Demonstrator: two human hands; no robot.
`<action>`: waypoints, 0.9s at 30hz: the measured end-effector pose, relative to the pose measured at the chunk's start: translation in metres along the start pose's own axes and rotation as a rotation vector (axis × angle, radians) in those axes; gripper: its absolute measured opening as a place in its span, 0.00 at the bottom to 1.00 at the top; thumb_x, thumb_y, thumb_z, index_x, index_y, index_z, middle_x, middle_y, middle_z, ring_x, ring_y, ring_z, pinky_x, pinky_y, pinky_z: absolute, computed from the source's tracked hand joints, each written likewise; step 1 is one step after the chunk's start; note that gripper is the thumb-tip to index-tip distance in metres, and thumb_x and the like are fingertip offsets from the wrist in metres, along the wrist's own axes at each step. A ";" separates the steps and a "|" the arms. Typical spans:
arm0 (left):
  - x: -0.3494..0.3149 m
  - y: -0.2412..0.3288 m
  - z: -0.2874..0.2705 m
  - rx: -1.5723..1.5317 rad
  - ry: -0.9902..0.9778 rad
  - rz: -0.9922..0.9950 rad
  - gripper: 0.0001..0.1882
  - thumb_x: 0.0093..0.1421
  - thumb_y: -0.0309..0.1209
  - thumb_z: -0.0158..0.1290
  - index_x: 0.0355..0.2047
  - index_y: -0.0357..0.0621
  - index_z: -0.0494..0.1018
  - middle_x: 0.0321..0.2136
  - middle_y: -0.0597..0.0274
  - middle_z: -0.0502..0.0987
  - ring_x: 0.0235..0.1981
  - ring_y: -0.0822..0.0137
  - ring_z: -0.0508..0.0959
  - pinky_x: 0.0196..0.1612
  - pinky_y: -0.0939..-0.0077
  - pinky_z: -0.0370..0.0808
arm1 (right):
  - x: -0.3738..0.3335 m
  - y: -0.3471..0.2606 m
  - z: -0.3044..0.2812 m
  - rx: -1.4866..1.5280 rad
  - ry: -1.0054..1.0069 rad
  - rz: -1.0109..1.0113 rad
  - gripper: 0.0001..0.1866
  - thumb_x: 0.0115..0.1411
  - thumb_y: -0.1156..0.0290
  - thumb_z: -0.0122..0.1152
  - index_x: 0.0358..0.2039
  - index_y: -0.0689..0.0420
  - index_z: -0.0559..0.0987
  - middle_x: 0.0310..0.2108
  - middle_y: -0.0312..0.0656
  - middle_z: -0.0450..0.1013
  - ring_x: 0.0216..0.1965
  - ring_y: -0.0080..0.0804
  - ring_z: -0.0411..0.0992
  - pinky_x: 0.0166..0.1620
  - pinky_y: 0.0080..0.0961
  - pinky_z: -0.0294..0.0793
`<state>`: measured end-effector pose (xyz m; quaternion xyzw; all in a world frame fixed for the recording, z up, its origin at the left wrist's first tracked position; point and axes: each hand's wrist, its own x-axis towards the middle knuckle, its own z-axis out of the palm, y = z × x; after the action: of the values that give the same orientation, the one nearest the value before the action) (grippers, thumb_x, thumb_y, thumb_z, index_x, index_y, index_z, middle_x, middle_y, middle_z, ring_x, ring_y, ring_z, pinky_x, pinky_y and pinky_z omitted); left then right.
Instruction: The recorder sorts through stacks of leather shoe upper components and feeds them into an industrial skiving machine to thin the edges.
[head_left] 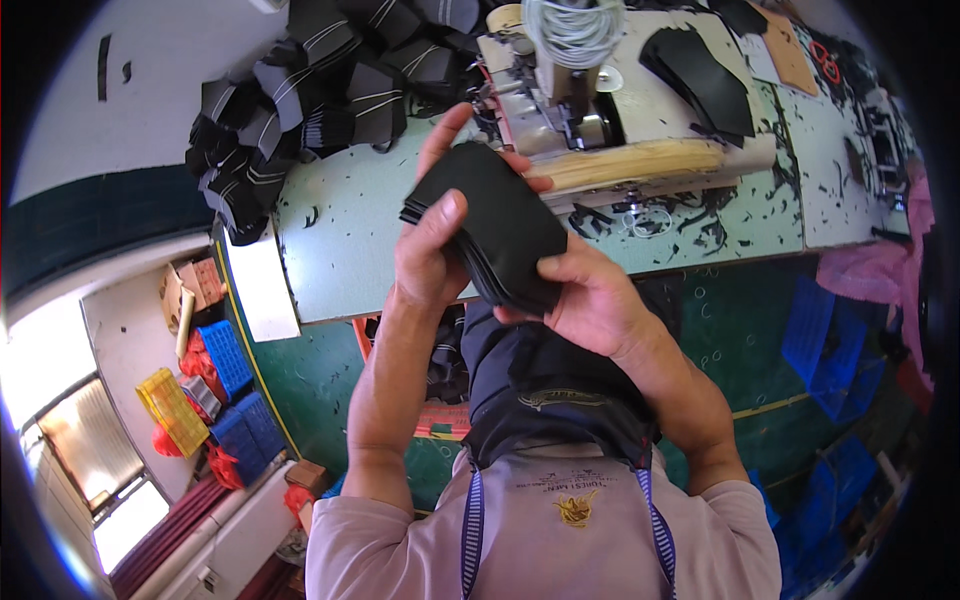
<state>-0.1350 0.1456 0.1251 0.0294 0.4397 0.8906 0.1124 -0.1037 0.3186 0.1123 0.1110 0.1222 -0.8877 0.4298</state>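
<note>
1. Left hand (432, 250) and right hand (585, 295) both clamped on a stack of black fabric pieces (495, 225), held above the table (350, 250) edge.
2. Sewing machine (560, 95) just behind; pile of striped black pieces (300, 100) at left.

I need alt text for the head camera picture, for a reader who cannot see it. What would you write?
Seen from above, a person's left hand and right hand hold a stack of black fabric pieces over a pale green work table. Beyond the stack stands a sewing machine, with a heap of black striped fabric pieces at the table's far left.
</note>
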 end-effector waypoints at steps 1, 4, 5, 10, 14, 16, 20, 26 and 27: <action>0.003 -0.004 0.009 -0.043 0.095 0.037 0.43 0.57 0.46 0.58 0.68 0.47 0.51 0.49 0.37 0.73 0.51 0.40 0.76 0.55 0.46 0.75 | -0.003 -0.004 0.007 0.031 0.072 -0.105 0.24 0.67 0.68 0.54 0.61 0.56 0.63 0.48 0.50 0.73 0.44 0.43 0.77 0.41 0.41 0.81; 0.013 -0.033 0.018 0.000 0.127 0.014 0.39 0.57 0.41 0.55 0.66 0.43 0.55 0.51 0.37 0.72 0.52 0.40 0.76 0.55 0.48 0.75 | 0.000 0.000 -0.006 -0.001 0.163 -0.312 0.22 0.67 0.67 0.58 0.58 0.57 0.66 0.46 0.44 0.73 0.44 0.31 0.76 0.44 0.33 0.80; 0.015 -0.032 0.015 0.055 0.165 -0.027 0.39 0.55 0.38 0.53 0.66 0.38 0.57 0.54 0.38 0.71 0.52 0.43 0.77 0.55 0.52 0.75 | -0.001 0.001 -0.010 -0.088 0.216 -0.375 0.21 0.65 0.70 0.60 0.57 0.57 0.67 0.46 0.42 0.73 0.44 0.27 0.75 0.45 0.29 0.80; 0.026 0.007 -0.002 0.098 0.041 -0.361 0.34 0.58 0.33 0.55 0.64 0.32 0.62 0.54 0.44 0.74 0.51 0.58 0.78 0.55 0.64 0.75 | -0.015 -0.012 -0.030 -0.458 0.350 -0.452 0.19 0.63 0.74 0.63 0.53 0.60 0.71 0.45 0.38 0.73 0.44 0.21 0.73 0.47 0.20 0.75; 0.049 0.016 -0.010 0.767 0.090 -0.548 0.25 0.58 0.36 0.62 0.51 0.30 0.76 0.39 0.54 0.82 0.37 0.70 0.81 0.44 0.76 0.77 | -0.015 -0.015 -0.033 -0.444 0.394 -0.397 0.17 0.63 0.73 0.63 0.51 0.63 0.73 0.43 0.39 0.74 0.42 0.21 0.73 0.47 0.19 0.74; 0.062 0.016 -0.011 1.122 0.079 -0.649 0.24 0.57 0.38 0.63 0.48 0.32 0.78 0.37 0.55 0.83 0.34 0.70 0.81 0.40 0.76 0.76 | -0.010 -0.015 -0.035 -0.422 0.424 -0.405 0.16 0.64 0.72 0.63 0.50 0.63 0.73 0.42 0.39 0.75 0.41 0.21 0.73 0.47 0.19 0.74; 0.077 0.010 -0.007 1.300 0.084 -0.593 0.19 0.57 0.39 0.63 0.40 0.34 0.82 0.28 0.63 0.82 0.27 0.76 0.77 0.34 0.80 0.73 | -0.004 -0.022 -0.042 -0.407 0.477 -0.411 0.16 0.66 0.70 0.61 0.50 0.64 0.74 0.41 0.39 0.76 0.40 0.20 0.74 0.45 0.18 0.74; 0.094 0.009 -0.008 1.415 0.102 -0.604 0.21 0.55 0.45 0.62 0.38 0.39 0.84 0.31 0.53 0.84 0.32 0.66 0.82 0.41 0.72 0.76 | -0.001 -0.028 -0.035 -0.225 0.505 -0.389 0.15 0.69 0.68 0.55 0.52 0.61 0.73 0.42 0.37 0.76 0.38 0.19 0.75 0.40 0.17 0.74; 0.097 0.005 -0.006 1.414 0.107 -0.607 0.21 0.55 0.45 0.62 0.38 0.39 0.84 0.31 0.53 0.84 0.32 0.66 0.82 0.41 0.72 0.76 | -0.004 -0.029 -0.037 -0.225 0.504 -0.384 0.15 0.69 0.68 0.55 0.52 0.61 0.73 0.42 0.37 0.76 0.38 0.19 0.75 0.40 0.17 0.74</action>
<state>-0.2307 0.1598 0.1208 -0.0709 0.8979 0.3283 0.2847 -0.1209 0.3506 0.0823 0.2539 0.3406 -0.8780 0.2206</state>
